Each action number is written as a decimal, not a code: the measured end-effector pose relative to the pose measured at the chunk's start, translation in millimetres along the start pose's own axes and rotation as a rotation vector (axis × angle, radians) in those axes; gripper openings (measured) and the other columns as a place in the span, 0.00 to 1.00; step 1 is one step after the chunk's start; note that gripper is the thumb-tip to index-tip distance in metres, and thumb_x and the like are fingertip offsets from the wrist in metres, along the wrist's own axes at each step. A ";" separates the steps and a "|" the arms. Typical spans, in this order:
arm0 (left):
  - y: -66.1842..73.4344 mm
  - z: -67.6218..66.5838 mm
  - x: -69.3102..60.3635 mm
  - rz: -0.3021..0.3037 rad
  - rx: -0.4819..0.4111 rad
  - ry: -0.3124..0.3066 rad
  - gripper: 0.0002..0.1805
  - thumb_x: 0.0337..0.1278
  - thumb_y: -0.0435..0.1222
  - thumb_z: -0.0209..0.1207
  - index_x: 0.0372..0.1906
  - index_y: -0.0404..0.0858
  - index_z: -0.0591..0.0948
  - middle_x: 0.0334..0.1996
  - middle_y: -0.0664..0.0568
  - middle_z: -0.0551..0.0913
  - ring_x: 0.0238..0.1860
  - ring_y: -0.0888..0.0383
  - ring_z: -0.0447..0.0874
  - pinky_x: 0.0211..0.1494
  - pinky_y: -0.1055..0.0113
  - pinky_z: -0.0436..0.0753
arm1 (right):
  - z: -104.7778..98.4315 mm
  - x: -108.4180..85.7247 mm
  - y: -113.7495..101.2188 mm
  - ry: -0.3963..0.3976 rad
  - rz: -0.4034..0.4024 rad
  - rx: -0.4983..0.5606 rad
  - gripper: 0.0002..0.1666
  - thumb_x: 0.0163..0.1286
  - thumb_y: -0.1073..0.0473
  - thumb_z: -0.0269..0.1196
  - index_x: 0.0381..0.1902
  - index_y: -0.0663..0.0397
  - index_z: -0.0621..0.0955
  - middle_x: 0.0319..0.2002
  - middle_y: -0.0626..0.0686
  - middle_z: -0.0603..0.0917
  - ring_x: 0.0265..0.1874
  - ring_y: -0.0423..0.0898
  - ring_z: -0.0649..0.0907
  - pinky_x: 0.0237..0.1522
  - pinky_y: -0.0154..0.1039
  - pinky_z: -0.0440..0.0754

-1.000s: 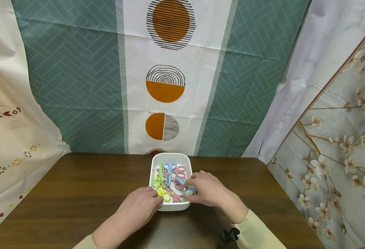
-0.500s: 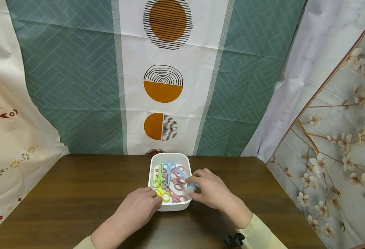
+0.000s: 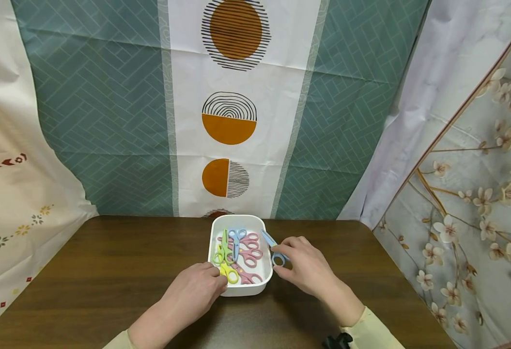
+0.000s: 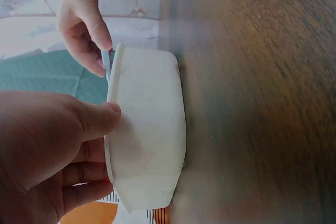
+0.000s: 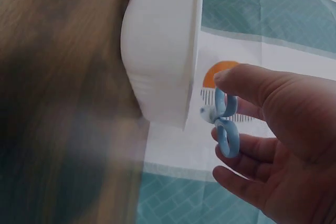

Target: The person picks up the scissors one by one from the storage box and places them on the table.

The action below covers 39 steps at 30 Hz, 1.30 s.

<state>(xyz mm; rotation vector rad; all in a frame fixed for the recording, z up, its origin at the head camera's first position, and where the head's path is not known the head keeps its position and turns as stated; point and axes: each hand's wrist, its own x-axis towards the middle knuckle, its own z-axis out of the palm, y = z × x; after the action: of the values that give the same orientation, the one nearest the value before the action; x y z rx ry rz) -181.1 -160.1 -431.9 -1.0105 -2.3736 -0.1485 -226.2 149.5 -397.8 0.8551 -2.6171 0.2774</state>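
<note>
A white plastic bin [image 3: 244, 291] stands on the table with several children's scissors in it. My left hand [image 3: 197, 287] pinches its near left rim, thumb on the outer wall [image 4: 147, 129] in the left wrist view. My right hand [image 3: 306, 267] pinches a pair of blue scissors [image 3: 278, 260] by the handle loops, beside the right rim. In the right wrist view these scissors [image 5: 228, 139] hang clear of the bin, thumb on one loop. Inside the bin lie green scissors [image 3: 225, 248], another blue pair [image 3: 236, 245], yellow scissors [image 3: 230, 274] and pink scissors [image 3: 250, 277], some overlapping.
The dark wooden table [image 3: 129, 261] reaches back to a green and white patterned cloth [image 3: 120, 145]. A cream cloth [image 3: 28, 218] hangs at the left, a flowered one [image 3: 469, 232] at the right.
My right hand has lifted the blue scissors from the bin's right side and moved them right, past the rim. My left hand keeps its place on the bin.
</note>
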 end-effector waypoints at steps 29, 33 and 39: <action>-0.4 1.9 -0.9 0.011 0.014 0.019 0.18 0.57 0.36 0.80 0.24 0.51 0.79 0.24 0.61 0.80 0.32 0.58 0.80 0.36 0.65 0.77 | 21.4 -24.8 29.3 -0.105 0.211 0.009 0.19 0.63 0.52 0.82 0.50 0.48 0.92 0.44 0.48 0.86 0.45 0.50 0.82 0.43 0.49 0.84; -0.5 2.3 -0.6 0.012 0.017 0.024 0.18 0.56 0.36 0.80 0.23 0.51 0.79 0.23 0.61 0.80 0.32 0.58 0.80 0.35 0.65 0.77 | 24.2 -25.1 29.5 -0.109 0.201 -0.002 0.18 0.62 0.51 0.82 0.49 0.47 0.92 0.44 0.48 0.86 0.44 0.49 0.82 0.42 0.49 0.84; -0.8 1.8 -0.7 0.009 0.011 0.012 0.18 0.57 0.37 0.79 0.24 0.51 0.80 0.24 0.61 0.80 0.32 0.58 0.80 0.36 0.65 0.78 | 25.8 -25.7 28.0 -0.120 0.199 -0.009 0.19 0.61 0.51 0.83 0.48 0.47 0.92 0.43 0.48 0.86 0.43 0.50 0.82 0.42 0.50 0.84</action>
<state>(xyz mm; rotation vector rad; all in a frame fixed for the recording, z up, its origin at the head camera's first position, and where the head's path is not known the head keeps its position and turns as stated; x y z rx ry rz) -182.1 -160.5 -433.7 -1.0123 -2.3567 -0.1381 -231.3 177.8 -433.7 0.6258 -2.8177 0.2742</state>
